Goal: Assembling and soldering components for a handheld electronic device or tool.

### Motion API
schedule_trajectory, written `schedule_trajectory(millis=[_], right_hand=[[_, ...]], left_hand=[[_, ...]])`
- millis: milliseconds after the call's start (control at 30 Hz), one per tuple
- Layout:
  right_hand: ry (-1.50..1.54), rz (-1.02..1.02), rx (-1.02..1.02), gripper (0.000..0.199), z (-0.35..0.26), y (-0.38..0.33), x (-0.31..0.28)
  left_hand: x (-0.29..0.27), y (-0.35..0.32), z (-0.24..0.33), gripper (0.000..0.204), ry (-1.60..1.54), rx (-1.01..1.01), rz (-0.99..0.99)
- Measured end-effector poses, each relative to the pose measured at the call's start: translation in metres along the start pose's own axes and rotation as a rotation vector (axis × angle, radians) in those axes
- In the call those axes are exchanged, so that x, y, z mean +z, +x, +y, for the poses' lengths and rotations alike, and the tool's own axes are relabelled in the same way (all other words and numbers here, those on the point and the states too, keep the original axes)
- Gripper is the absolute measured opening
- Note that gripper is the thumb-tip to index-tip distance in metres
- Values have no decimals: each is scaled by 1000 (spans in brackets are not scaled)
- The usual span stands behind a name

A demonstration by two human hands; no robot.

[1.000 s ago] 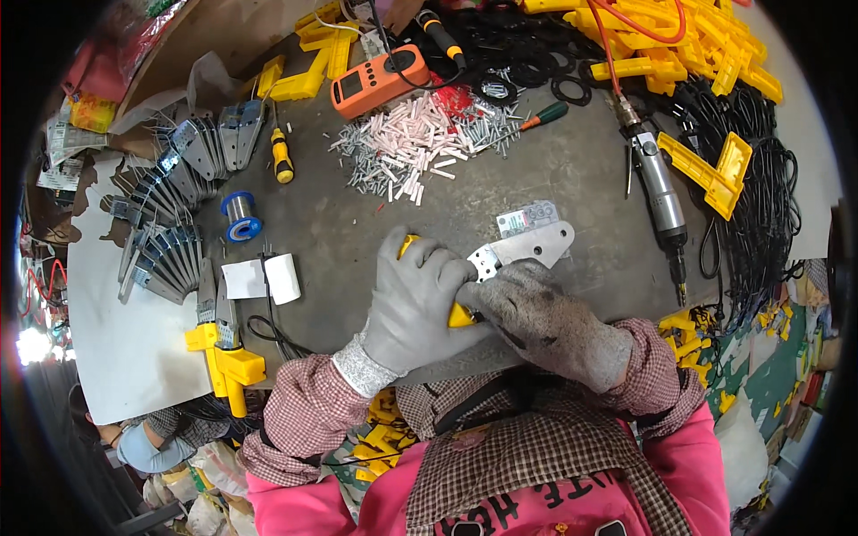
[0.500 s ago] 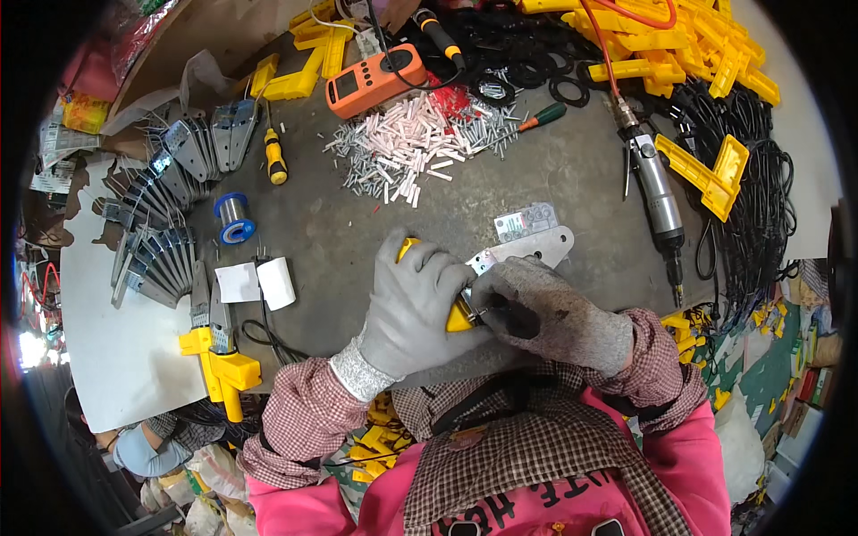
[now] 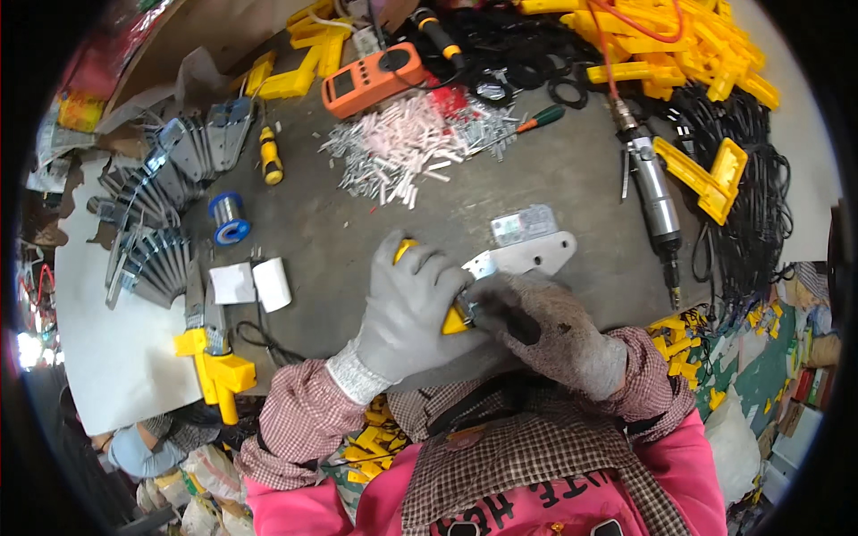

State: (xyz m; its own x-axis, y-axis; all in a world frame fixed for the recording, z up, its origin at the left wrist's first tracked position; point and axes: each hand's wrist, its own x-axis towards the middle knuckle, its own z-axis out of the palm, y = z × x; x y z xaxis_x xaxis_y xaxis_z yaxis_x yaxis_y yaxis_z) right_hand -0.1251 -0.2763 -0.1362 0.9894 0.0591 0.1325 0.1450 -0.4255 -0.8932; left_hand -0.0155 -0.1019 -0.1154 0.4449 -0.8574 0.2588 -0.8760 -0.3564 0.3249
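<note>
Yellow plastic part sits at the near-centre of the grey table, mostly covered by both gloved hands; only its tips show, one above the left knuckles, one between the hands. A flat metal bracket with holes is joined to it and sticks out to the right and away from the person.

Left hand, grey glove: fingers curled over the yellow part, gripping it from above. Right hand, worn grey-brown glove: fingers bunched and pinched at the joint where bracket meets yellow part; what sits under the fingertips is hidden.

Just beyond the bracket: small silver foil packet. Further out: heap of white-and-pink small pieces, green-handled screwdriver, orange meter. Right: air screwdriver on a red hose, loose yellow part, pile of black cables. Far right corner: pile of yellow parts.

Left: blue solder spool, yellow-handled screwdriver, two white paper bits, fanned row of metal brackets, one assembled bracket-and-yellow unit near the table edge.
</note>
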Motion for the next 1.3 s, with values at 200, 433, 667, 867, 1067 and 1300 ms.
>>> schedule_trajectory(millis=[200, 433, 667, 867, 1067, 1300], right_hand=[[-828, 567, 194, 67, 24, 1, -101], [396, 709, 392, 68, 52, 0, -126], [1670, 538, 114, 47, 41, 54, -45], [1759, 555, 271, 46, 50, 62, -30], [1788, 536, 312, 46, 48, 64, -29], [1755, 513, 337, 40, 40, 63, -24]], left_hand=[[-6, -12, -1, 44, 44, -144, -8], [-4, 0, -23, 40, 76, -164, 122], [-6, 4, -25, 42, 51, -171, 87], [-7, 4, -23, 44, 28, -200, 64], [-7, 4, -25, 45, 49, -208, 49], [-5, 5, -24, 48, 43, -200, 46]])
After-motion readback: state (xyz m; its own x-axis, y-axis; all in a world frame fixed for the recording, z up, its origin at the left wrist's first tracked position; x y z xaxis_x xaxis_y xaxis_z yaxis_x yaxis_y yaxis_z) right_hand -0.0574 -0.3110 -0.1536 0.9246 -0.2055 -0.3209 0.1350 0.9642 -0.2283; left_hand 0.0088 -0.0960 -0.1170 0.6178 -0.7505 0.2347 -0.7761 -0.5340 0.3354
